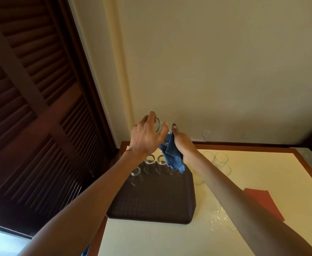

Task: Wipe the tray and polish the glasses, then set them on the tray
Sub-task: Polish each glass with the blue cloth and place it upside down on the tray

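Observation:
My left hand holds a clear glass up in the air above the far end of the tray, fingers curled round its rim and side. My right hand grips a blue cloth that is pushed into the glass, and the cloth's loose end hangs down. Below lies a dark brown tray on the table. Several clear glasses stand in a row along the tray's far edge, with one more at its left side.
More clear glasses stand on the cream table right of the tray, and others sit nearer, beside my right forearm. A red napkin lies at the right. Dark louvred doors fill the left. A wall stands behind.

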